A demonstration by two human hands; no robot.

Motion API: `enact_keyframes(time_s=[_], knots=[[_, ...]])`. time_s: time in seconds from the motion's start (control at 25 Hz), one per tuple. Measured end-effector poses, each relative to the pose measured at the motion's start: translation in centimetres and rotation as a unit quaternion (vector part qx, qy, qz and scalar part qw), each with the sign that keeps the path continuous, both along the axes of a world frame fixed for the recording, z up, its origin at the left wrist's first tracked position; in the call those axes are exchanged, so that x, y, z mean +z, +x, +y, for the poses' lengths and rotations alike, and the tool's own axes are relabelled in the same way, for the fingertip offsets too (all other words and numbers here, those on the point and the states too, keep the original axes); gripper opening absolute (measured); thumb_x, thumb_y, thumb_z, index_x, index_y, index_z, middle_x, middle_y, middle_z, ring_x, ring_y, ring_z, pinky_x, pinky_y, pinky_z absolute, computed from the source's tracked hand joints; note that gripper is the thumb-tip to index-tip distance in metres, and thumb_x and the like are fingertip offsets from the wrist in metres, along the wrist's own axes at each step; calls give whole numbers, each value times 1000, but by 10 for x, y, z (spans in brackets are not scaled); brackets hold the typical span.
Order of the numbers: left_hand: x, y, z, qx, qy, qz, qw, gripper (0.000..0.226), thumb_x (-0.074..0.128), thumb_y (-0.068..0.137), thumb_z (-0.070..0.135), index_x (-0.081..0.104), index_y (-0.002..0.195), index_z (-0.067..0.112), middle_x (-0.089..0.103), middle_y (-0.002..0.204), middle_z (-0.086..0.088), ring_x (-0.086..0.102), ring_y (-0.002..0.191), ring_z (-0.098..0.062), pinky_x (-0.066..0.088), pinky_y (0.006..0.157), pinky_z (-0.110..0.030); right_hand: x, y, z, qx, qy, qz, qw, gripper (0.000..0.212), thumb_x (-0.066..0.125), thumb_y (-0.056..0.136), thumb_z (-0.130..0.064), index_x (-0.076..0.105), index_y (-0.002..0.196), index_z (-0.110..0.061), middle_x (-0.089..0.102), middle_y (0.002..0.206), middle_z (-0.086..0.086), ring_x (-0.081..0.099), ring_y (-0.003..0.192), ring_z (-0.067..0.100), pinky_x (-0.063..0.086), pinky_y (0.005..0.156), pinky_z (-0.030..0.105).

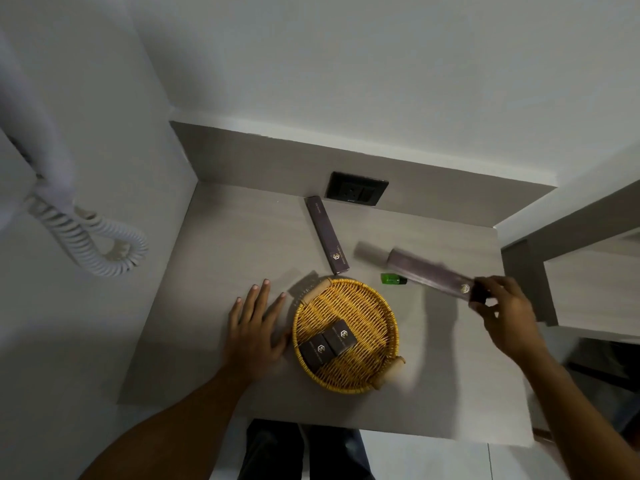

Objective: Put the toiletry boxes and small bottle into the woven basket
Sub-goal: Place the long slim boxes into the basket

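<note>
Left hand (254, 336) flat beside basket (377, 372); right grip (498, 306) clamps long box (426, 273) over green bottle (393, 279).

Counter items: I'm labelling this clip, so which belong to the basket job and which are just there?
Job: woven basket, two small boxes inside it, long box on counter, long box in right hand, green bottle.
Just there: wall socket, coiled phone cord.

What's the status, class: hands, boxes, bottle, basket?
Right hand holds one long box above the counter. Left hand flat beside basket. Two small boxes in; second long box, bottle out. Nothing blocking.
</note>
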State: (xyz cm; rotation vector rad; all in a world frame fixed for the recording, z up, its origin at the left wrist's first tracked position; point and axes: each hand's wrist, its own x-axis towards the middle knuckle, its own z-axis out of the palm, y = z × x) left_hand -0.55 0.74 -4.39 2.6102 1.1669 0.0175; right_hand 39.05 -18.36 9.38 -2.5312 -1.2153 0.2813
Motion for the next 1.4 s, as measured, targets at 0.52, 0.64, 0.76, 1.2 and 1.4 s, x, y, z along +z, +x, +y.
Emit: enact_keyframes(time_s=[0.52,0.64,0.76,1.2,1.4], knots=[[-6,-1,3,6,-20,7,1000,89,47,80,66,21,157,31,11,168,-8,7,154,-28,15,120,-53,-29,-72,10,225,-141,28,964,59,74,73,7,59,126,-14,55,128,11,57,104,26,52,81,28],[-9,-1,4,9,-24,7,1000,90,48,79,65,17,157,33,9,169,-7,5,155,-27,11,121,-52,-32,-85,15,239,-131,47,961,54,73,75,4,60,125,-13,56,126,13,57,102,29,49,82,28],[-11,-1,4,6,-23,5,1000,92,49,78,64,15,158,33,8,169,-8,6,154,-29,9,121,-52,-36,-87,16,228,-139,59,962,52,70,79,1,58,127,-14,53,130,11,54,109,26,43,86,22],[-9,-3,3,-3,-7,-24,1000,78,33,89,68,28,156,27,19,166,-14,16,153,-34,18,118,-55,-23,-88,105,131,-57,112,983,50,62,87,-44,52,130,-20,58,127,4,58,106,19,52,87,34],[-11,-2,2,14,-3,-6,1000,77,47,83,62,37,152,29,24,165,-12,23,150,-33,19,116,-51,-62,-123,203,112,-128,195,966,50,64,83,-48,49,119,-16,60,110,8,61,92,22,56,83,41]])
